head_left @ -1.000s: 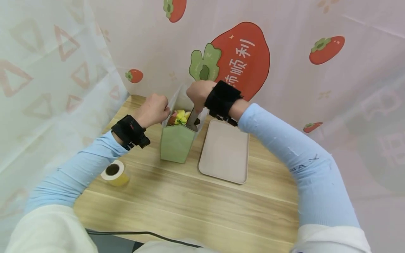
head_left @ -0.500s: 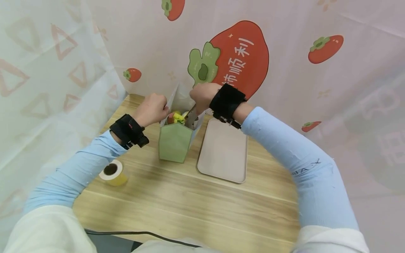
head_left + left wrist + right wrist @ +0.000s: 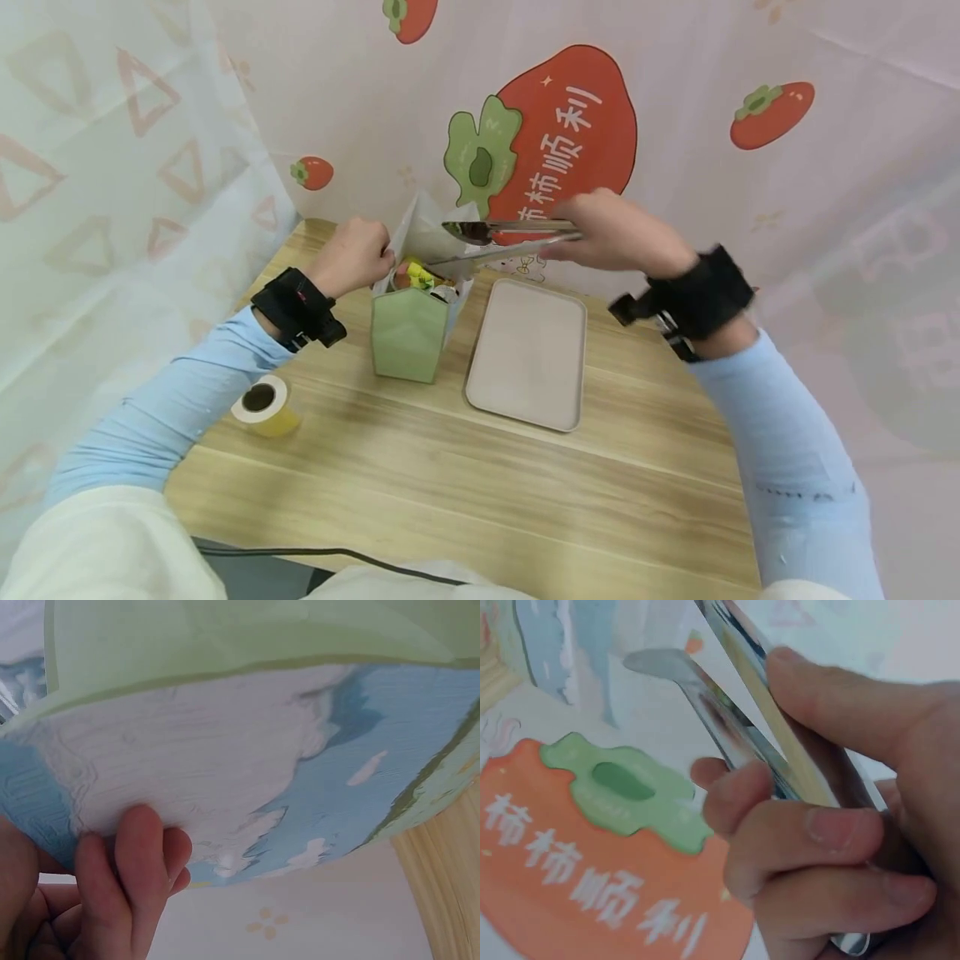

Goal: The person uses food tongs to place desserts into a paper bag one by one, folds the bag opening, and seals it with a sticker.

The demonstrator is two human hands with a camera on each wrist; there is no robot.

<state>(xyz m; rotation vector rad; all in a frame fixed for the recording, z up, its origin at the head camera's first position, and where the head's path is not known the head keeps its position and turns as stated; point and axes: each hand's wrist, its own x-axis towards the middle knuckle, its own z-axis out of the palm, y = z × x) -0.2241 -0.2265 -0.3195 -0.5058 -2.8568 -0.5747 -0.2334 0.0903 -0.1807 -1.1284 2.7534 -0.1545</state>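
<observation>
A paper bag (image 3: 408,337), pale green at the front with a tall white rear edge, stands upright on the table. Yellow, reddish and white items (image 3: 420,277) fill its mouth; their kind is too small to make out. My left hand (image 3: 351,257) pinches the left edge of the bag's rim. In the left wrist view its fingers lie against the bag's blue-and-white side (image 3: 225,750). Metal tongs (image 3: 799,746) are gripped in my right hand (image 3: 618,233), their arms spread apart. They point left, with the tips over the bag's mouth and nothing between them.
A shallow beige tray (image 3: 528,354) lies right of the bag. Near my left forearm stands a yellow-and-white roll (image 3: 266,407). A printed curtain (image 3: 675,183) hangs behind the wooden table (image 3: 420,475), and a black cable (image 3: 337,552) runs along its front edge.
My right hand has swung to the right, and the tongs have come up out of the bag, turning from steep to nearly level. The left hand has kept its hold on the rim.
</observation>
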